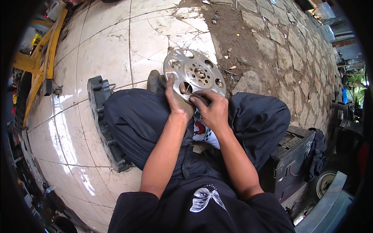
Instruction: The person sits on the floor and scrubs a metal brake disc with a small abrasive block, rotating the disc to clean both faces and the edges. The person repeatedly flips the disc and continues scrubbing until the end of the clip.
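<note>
A round grey metal flywheel plate (200,62) is tilted up in front of my knees. Large holes ring it, and smaller bolt holes surround its centre. My left hand (176,97) grips the plate's lower left edge, thumb lying up along the face. At the lower rim, beside one large hole, my right hand (211,106) has thumb and fingertips pinched together against the plate. Whatever may be between those fingertips is hidden. My legs are bent to either side, and a patterned sock (206,134) shows below my hands.
A dark metal casting (103,116) with a bolted rim lies by my left knee on white tiles (103,35). Farther left is a yellow frame (50,50). Stone paving (283,54) and soil lie to the right. A black metal box (291,163) stands beside my right leg.
</note>
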Demonstrator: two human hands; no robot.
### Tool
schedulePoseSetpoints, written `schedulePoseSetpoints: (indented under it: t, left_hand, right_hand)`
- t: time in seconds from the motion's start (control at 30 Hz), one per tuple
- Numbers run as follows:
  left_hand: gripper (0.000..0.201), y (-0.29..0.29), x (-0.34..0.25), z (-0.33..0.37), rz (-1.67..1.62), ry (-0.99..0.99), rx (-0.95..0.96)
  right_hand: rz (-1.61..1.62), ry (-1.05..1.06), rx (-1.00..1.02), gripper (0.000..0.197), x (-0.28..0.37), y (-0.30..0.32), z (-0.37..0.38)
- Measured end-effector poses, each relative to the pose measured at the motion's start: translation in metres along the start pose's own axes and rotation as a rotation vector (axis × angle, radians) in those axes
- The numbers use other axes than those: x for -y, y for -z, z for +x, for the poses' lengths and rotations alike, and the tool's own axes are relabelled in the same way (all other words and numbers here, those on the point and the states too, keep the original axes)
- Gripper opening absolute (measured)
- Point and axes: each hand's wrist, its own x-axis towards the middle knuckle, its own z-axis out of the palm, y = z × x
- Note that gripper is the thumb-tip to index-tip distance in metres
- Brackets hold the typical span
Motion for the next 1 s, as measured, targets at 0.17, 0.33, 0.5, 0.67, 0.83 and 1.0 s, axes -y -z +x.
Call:
schedulePoseSetpoints:
  t: [0.17,0.33,0.5,0.67,0.83,1.0]
  left_hand:
    - [0.043,-0.004,0.003,-0.009,-0.001,0.046,0.017]
    - [0.031,0.003,0.006,0.003,0.054,0.04,-0.053]
    - [0.034,0.005,0.008,0.002,-0.019,0.128,0.026]
    - [0.042,0.015,0.01,0.002,-0.039,0.121,0.052]
    - [0.045,0.03,0.009,0.013,0.002,0.124,0.127]
    - [0.042,0.01,0.013,0.002,0.025,0.068,-0.11]
  right_hand:
    - [-0.059,-0.03,0.011,0.021,0.005,-0.001,-0.001]
    - [0.031,-0.003,0.063,0.019,-0.002,0.002,-0.003]
    - [0.055,0.03,0.029,0.018,-0.014,0.005,0.001]
    - [-0.152,0.15,-0.03,0.018,-0.028,0.003,0.007]
    - [-0.123,0.163,0.055,0.015,-0.021,0.009,-0.002]
    - [-0.091,0.241,0.073,0.014,-0.023,0.009,-0.003]
